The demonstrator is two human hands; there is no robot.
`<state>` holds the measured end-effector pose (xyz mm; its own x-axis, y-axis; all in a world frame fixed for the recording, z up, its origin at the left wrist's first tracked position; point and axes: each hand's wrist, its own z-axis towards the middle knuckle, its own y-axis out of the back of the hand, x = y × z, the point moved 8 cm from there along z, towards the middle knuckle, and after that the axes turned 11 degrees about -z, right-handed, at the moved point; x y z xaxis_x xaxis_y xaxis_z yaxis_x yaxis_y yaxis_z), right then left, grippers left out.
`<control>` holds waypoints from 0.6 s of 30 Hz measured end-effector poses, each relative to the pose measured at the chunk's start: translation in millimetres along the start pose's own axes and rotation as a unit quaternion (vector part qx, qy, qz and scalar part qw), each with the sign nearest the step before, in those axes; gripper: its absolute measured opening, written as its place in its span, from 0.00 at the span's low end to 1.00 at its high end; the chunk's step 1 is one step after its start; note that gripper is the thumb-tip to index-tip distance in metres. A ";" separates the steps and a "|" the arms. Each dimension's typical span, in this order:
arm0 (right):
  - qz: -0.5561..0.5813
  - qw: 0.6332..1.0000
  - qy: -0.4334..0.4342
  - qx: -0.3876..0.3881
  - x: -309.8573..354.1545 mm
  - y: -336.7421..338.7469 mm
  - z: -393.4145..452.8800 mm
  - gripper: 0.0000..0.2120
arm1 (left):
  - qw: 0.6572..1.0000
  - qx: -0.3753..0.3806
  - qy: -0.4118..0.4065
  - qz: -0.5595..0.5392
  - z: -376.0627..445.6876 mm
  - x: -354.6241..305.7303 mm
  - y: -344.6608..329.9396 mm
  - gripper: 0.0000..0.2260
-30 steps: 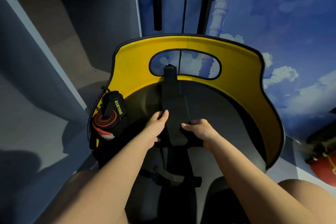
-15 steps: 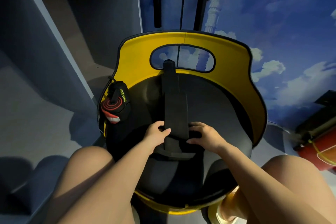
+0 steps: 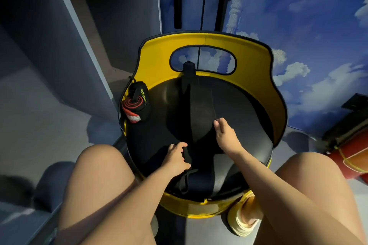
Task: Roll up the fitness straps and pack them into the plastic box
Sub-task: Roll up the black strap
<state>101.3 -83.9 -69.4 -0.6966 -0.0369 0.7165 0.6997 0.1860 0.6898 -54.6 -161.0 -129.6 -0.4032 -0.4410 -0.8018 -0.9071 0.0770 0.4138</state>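
Note:
A long black fitness strap (image 3: 200, 105) lies flat down the middle of a round black seat (image 3: 247, 117) with a yellow backrest (image 3: 256, 77). Its far end reaches the backrest's cut-out. My left hand (image 3: 176, 158) is closed on the strap's near end, close to the seat's front edge. My right hand (image 3: 225, 135) presses flat on the strap's right edge, fingers together. A rolled black and red strap (image 3: 137, 103) marked XUEYING sits at the seat's left edge. No plastic box is in view.
My bare knees flank the seat's front. Grey shelving (image 3: 65, 32) stands to the left. A blue cloud-painted wall (image 3: 310, 26) is behind. A red object (image 3: 352, 161) lies at the right edge. A foot in a pale shoe (image 3: 243, 219) rests under the seat.
My left hand has drawn back toward me with the strap's near end. My right hand has slid forward along the strap's right edge. The camera has tilted down.

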 end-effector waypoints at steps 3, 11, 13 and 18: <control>-0.008 1.000 -0.015 0.020 -4.5 -13.6 -5.0 0.13 | 1.000 0.000 -0.005 0.002 -7.7 0.9 -1.4 0.27; -0.095 0.994 -0.041 0.030 -29.7 -43.2 -13.8 0.15 | 0.991 0.045 0.088 -0.085 -15.5 12.8 -6.9 0.26; -0.132 0.990 -0.036 0.033 -27.6 -44.8 -14.7 0.17 | 0.985 0.044 0.117 -0.116 -17.1 14.4 -5.3 0.22; -0.233 0.971 -0.031 0.051 -26.8 -46.9 -17.3 0.11 | 0.992 0.006 0.100 -0.071 -16.5 21.6 0.6 0.17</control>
<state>89.9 -108.6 -119.2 -0.9440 -0.0818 0.3196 0.2895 0.2593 0.9214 -61.9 -185.2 -139.6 -0.2404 -0.6166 -0.7497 -0.9548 0.0108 0.2972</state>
